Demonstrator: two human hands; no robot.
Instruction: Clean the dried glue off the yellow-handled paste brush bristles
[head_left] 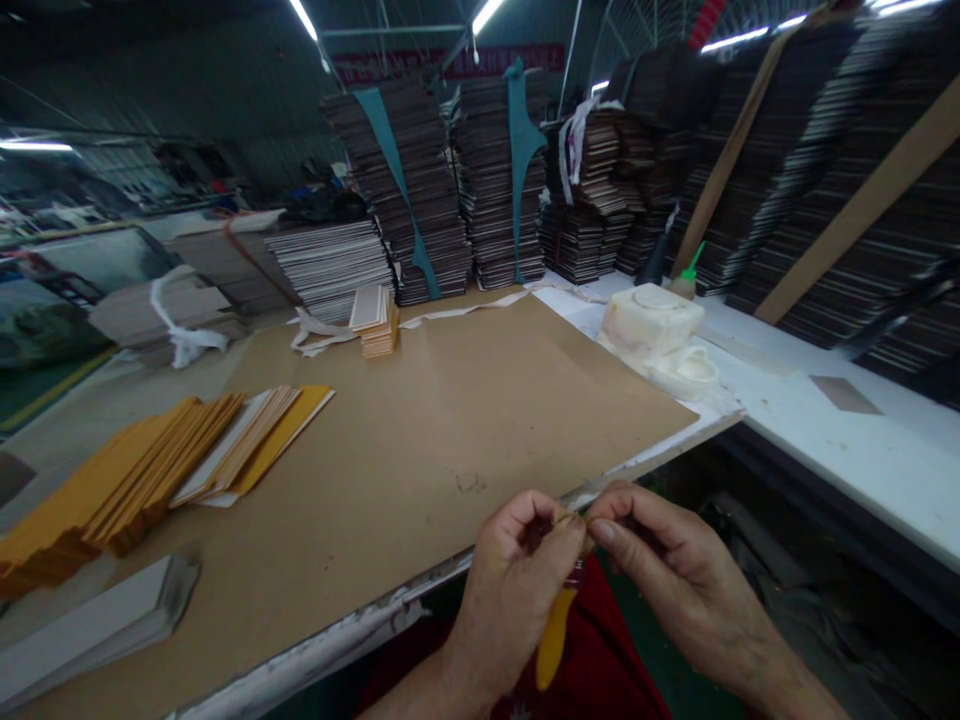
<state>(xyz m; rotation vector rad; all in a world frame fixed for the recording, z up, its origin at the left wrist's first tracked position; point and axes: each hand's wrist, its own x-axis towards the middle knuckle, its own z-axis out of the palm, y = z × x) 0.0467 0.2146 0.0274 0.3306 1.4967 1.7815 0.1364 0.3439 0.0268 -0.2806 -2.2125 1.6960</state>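
Note:
Both my hands meet just below the near edge of the table. My left hand is closed around a tool with a yellow handle that hangs down from the fist. The fingertips of my right hand pinch the top end of the same tool, right against the left thumb. What sits at the tip is too small and dark to make out. Below the hands lies red cloth.
A brown board covers the table. A fanned row of yellow sheets lies at the left, grey sheets at the near left, a small tan stack farther back. A white glue tub stands right; tall dark stacks line the back.

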